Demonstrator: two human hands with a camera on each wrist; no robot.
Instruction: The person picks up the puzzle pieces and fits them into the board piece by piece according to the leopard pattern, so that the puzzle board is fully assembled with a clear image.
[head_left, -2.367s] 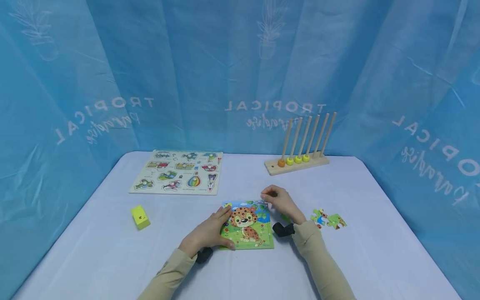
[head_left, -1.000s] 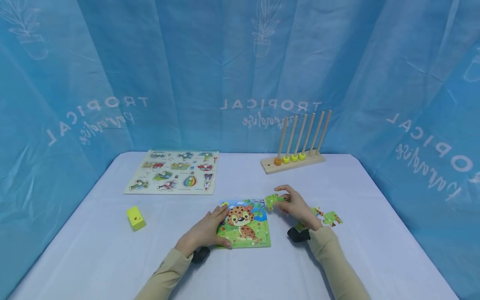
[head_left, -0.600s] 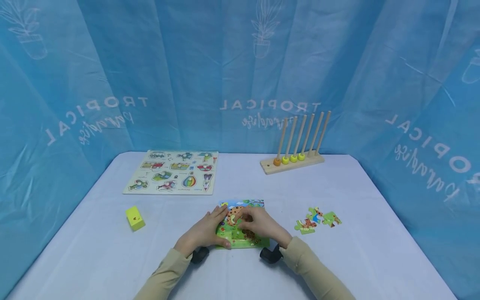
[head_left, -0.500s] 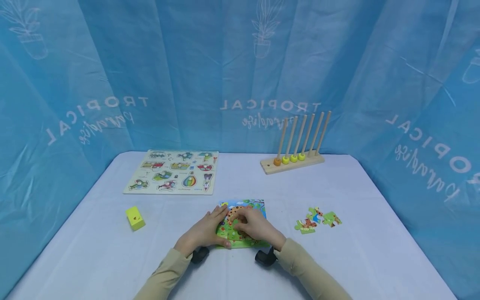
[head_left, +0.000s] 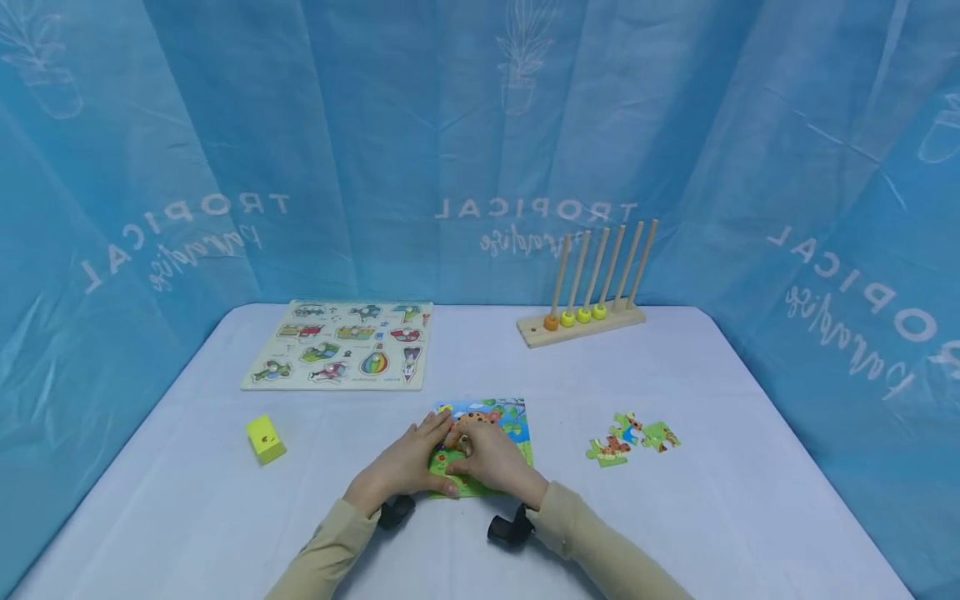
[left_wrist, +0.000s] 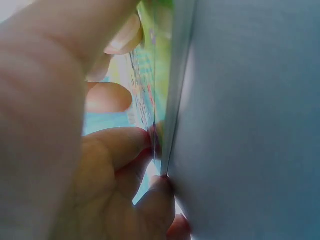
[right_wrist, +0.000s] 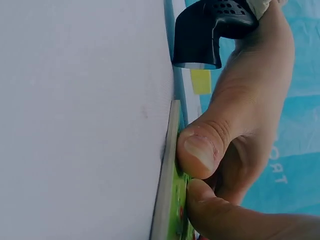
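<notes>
A jigsaw puzzle board (head_left: 517,413) with a spotted cub picture lies at the middle front of the white table. My left hand (head_left: 397,460) rests along its left side, fingers stretched forward and thumb at the front corner; in the left wrist view, fingertips touch the board's edge (left_wrist: 177,95). Over the picture's left part, my right hand (head_left: 497,457) bends its fingers and thumb around a green puzzle piece, mostly hidden under it. The right wrist view has the right thumb (right_wrist: 197,150) pressed at the board's top, beside the left thumb (right_wrist: 210,210).
Three loose puzzle pieces (head_left: 628,429) lie to the right. A yellow block (head_left: 266,439) stands at left, below a knobbed vehicle puzzle (head_left: 288,375). A wooden bead stand (head_left: 536,336) with tall pegs is at the back right. Blue curtain (head_left: 480,125) closes off the back and sides.
My right hand brought a green puzzle piece from right of the board onto it, then slid leftward toward the left hand. The left hand stays on the board's left side.
</notes>
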